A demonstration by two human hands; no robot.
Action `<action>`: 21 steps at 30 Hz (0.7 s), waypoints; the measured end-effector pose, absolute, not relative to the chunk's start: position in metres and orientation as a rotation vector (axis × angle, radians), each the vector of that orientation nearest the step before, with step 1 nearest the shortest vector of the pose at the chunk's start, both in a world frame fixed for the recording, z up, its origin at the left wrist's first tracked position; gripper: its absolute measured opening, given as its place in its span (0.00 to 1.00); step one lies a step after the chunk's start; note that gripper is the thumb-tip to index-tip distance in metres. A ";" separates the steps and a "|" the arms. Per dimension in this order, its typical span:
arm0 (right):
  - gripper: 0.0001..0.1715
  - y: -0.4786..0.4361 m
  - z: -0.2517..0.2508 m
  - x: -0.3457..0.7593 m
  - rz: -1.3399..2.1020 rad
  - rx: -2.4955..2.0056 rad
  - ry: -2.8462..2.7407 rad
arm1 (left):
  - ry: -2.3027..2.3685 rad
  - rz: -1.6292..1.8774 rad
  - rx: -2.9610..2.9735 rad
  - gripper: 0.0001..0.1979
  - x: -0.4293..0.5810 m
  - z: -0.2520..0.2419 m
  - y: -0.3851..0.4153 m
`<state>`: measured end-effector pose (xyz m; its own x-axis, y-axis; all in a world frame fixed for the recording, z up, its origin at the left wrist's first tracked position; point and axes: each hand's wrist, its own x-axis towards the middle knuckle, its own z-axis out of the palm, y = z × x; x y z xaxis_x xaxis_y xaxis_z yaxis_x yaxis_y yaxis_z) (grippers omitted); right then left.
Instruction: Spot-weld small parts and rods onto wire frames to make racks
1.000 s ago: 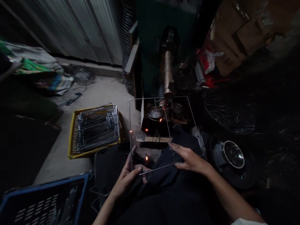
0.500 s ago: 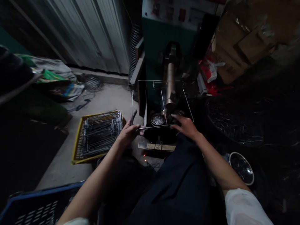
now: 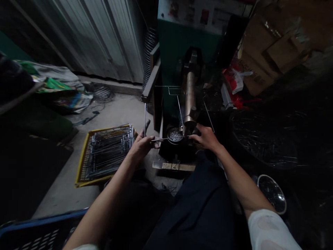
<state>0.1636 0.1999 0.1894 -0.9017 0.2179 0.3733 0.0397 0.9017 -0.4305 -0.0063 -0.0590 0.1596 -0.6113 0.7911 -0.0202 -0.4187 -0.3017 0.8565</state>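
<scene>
A worker's left hand point(image 3: 142, 146) and right hand point(image 3: 205, 138) hold a rectangular wire frame point(image 3: 166, 139) up to a green spot-welding machine point(image 3: 173, 59). The frame's long axis runs forward, away from the worker, and its far end rises past the machine's copper-coloured upper electrode point(image 3: 190, 93), while its near bar lies crosswise between the hands. The frame stands steeply tilted and is seen almost edge-on.

The left hand is closed around the near left corner of the frame, pinching the wire, with one digit raised beside the upright side wire. The right hand is half open, its fingers stretched toward the right end of the near bar, though the view cannot settle how firmly they grip.

Just ahead of the left hand, a round metal dish of small wire pieces point(image 3: 175, 135) sits under the frame near the electrode. Further left of that hand, a yellow crate point(image 3: 104, 155) holds stacked wire frames point(image 3: 109, 152). Beyond the right hand, to its right, lies a steel bowl point(image 3: 272, 193), and cardboard boxes point(image 3: 270, 45) are piled well ahead.
</scene>
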 end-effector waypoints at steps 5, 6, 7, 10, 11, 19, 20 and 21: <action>0.28 0.200 0.183 0.163 0.695 -0.189 -2.622 | 1.143 1.939 0.572 0.50 -0.011 0.155 -0.060; 0.30 0.202 0.182 0.164 0.697 -0.193 -2.609 | 1.144 1.940 0.580 0.49 -0.012 0.154 -0.060; 0.32 0.204 0.183 0.166 0.667 -0.213 -2.588 | 1.143 1.946 0.586 0.49 -0.012 0.154 -0.060; 0.36 0.217 0.184 0.176 0.484 -0.462 -2.461 | 1.152 1.947 0.595 0.50 -0.011 0.157 -0.061; 0.34 0.223 0.184 0.181 0.478 -0.587 -2.415 | 1.157 1.942 0.597 0.51 -0.009 0.159 -0.062; 0.29 0.171 0.142 0.282 1.682 -0.955 -2.154 | 1.858 1.708 0.778 0.38 0.055 0.147 -0.139; 0.29 0.152 0.135 0.306 1.816 -0.975 -2.138 | 2.087 1.624 0.841 0.37 0.071 0.138 -0.160; 0.28 0.131 0.129 0.330 1.942 -1.003 -2.115 | 2.263 1.501 0.875 0.37 0.088 0.128 -0.184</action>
